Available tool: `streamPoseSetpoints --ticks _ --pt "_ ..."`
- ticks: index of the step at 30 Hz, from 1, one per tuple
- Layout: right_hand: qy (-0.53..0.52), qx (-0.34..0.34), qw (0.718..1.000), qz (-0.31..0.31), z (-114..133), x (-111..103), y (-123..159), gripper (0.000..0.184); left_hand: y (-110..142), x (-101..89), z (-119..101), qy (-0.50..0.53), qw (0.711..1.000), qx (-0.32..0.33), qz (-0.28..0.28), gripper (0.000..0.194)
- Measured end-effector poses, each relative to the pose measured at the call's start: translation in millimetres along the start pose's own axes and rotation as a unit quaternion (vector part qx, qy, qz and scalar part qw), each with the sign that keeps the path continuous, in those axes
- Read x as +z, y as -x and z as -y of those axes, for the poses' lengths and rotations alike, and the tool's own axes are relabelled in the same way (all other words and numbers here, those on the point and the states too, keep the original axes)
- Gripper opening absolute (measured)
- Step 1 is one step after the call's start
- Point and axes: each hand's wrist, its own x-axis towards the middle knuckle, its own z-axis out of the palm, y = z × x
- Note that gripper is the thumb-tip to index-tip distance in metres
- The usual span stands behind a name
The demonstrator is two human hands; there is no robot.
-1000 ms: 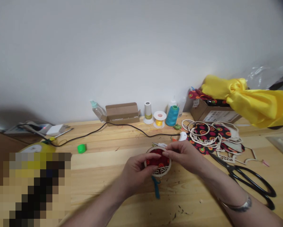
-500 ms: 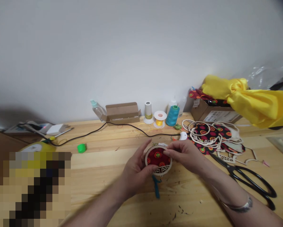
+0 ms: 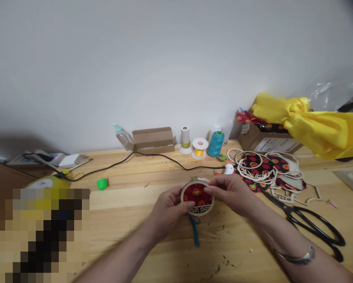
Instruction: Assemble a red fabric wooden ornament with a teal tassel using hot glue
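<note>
Both hands hold a round ornament (image 3: 196,192) over the middle of the table. It has a pale wooden ring, dark red patterned fabric inside and cut-out lattice along its lower part. My left hand (image 3: 172,205) grips its left edge, thumb lying across the front and fingers behind. At the upper right rim, my right hand (image 3: 227,192) pinches the ring between thumb and fingers. Teal thread or a tassel (image 3: 195,232) shows just below the ornament; whether it is attached I cannot tell. A small white piece lies partly hidden behind the top rim.
Large black-handled scissors (image 3: 307,224) lie to the right, below a pile of wooden frames (image 3: 254,163) and patterned fabric. Spools, including a teal thread cone (image 3: 216,144), stand along the wall beside an open cardboard box (image 3: 153,140). A black cable (image 3: 164,156) crosses the tabletop. A green cap (image 3: 102,184) sits left.
The left index finger, raised before, has folded down behind the ornament, and the left thumb has shifted slightly up on its front. The ornament has tilted a little. The right hand keeps its pinch.
</note>
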Motion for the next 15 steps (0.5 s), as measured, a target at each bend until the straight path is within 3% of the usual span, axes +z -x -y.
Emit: streamPoseSetpoints --ticks 9,15 --pt "0.003 -0.007 1.0 0.001 4.1 1.7 1.2 0.022 1.7 0.6 4.4 0.009 1.0 0.004 -0.011 0.033" --pt "-0.006 -0.005 1.0 0.004 2.9 2.3 0.7 0.023 2.6 1.0 6.2 0.026 0.999 -0.031 -0.007 0.035"
